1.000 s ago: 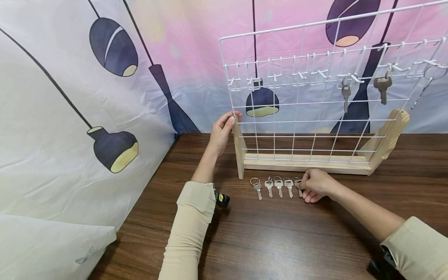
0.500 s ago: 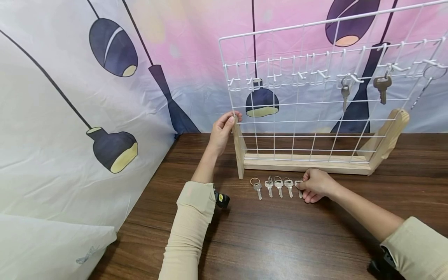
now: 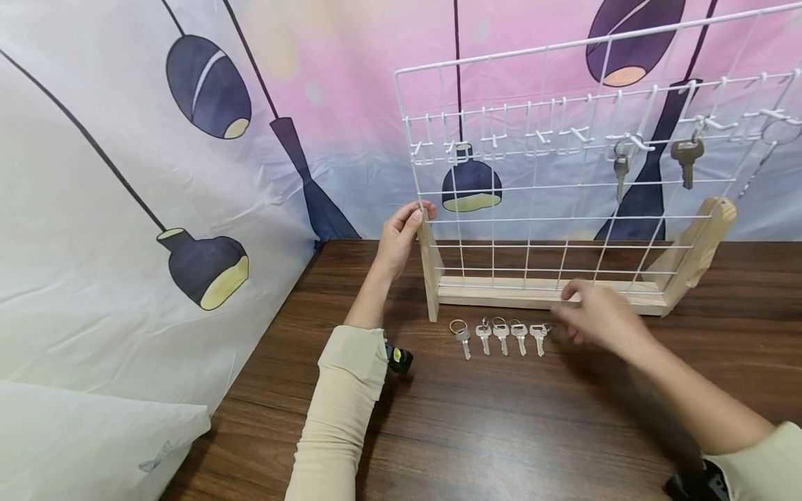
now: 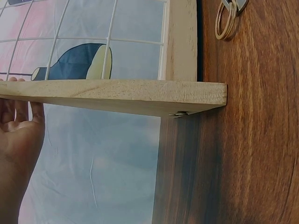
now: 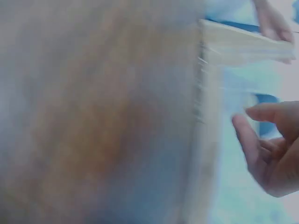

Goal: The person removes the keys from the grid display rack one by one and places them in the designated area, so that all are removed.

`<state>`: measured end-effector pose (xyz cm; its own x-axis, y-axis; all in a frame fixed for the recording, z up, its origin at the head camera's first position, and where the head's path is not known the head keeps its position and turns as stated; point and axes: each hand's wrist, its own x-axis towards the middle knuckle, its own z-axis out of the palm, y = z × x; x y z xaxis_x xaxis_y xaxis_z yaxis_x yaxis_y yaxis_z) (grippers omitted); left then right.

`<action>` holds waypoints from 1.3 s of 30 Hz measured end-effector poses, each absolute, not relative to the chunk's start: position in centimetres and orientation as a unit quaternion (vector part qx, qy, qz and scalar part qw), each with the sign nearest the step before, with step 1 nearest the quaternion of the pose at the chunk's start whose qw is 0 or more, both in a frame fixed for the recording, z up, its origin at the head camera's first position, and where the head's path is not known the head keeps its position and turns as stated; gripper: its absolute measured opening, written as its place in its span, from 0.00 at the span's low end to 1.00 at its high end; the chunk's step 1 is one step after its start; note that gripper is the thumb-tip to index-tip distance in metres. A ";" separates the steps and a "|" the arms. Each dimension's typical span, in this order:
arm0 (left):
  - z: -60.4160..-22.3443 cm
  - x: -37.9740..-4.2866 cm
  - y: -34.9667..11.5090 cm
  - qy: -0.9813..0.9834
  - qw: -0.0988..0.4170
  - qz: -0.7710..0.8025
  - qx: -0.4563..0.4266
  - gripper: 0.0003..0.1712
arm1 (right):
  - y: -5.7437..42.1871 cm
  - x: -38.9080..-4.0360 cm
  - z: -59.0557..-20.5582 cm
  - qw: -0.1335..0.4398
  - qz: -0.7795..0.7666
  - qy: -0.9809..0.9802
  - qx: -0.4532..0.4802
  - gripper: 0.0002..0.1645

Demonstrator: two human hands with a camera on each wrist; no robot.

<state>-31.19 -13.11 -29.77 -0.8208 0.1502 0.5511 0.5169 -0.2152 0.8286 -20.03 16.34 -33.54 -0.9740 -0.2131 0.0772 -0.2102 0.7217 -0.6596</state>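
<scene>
My left hand [image 3: 397, 240] grips the top of the left wooden side post [image 3: 429, 268] of a white wire grid rack. In the left wrist view its fingers [image 4: 21, 112] reach around that post [image 4: 117, 93]. My right hand [image 3: 598, 316], blurred, hovers in front of the rack's wooden base bar [image 3: 482, 297], just right of the rightmost key [image 3: 539, 339] in a row of several silver keys on the table. In the right wrist view, thumb and forefinger of the right hand [image 5: 275, 154] are apart with nothing between them. The leftmost key [image 3: 463, 336] has a gold-coloured ring.
White hooks [image 3: 493, 142] line the upper grid. A small key [image 3: 621, 170] and a broader key [image 3: 688, 160] hang on the right side, with a ring [image 3: 780, 131] near the edge. A printed cloth [image 3: 351, 104] stands behind the brown wooden table [image 3: 489, 424].
My right hand has let go of the rightmost key in the row and moved up and to the right; that key now lies fully visible. The left hand keeps its grip on the post.
</scene>
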 end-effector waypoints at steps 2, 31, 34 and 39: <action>-29.8 -31.2 -13.1 -0.614 0.126 -0.730 -0.273 0.16 | 17.2 -19.3 -31.5 -0.123 -0.336 0.927 -0.113 0.12; -29.7 -31.2 -13.2 -0.620 0.134 -0.724 -0.272 0.17 | 17.6 -21.5 -22.5 -0.400 -0.377 0.835 0.015 0.18; -29.8 -31.2 -13.2 -0.619 0.133 -0.723 -0.275 0.17 | 17.6 -21.4 -22.6 -0.401 -0.391 0.828 0.014 0.18; -29.9 -31.2 -13.2 -0.625 0.130 -0.720 -0.273 0.17 | 17.6 -21.1 -23.0 -0.411 -0.422 0.808 0.005 0.17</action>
<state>-31.24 -13.23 -29.92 -0.8175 0.1544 0.5548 0.5277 -0.1850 0.8291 -21.12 17.60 -22.97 -0.6622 0.3540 0.6604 -0.3393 0.6441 -0.6855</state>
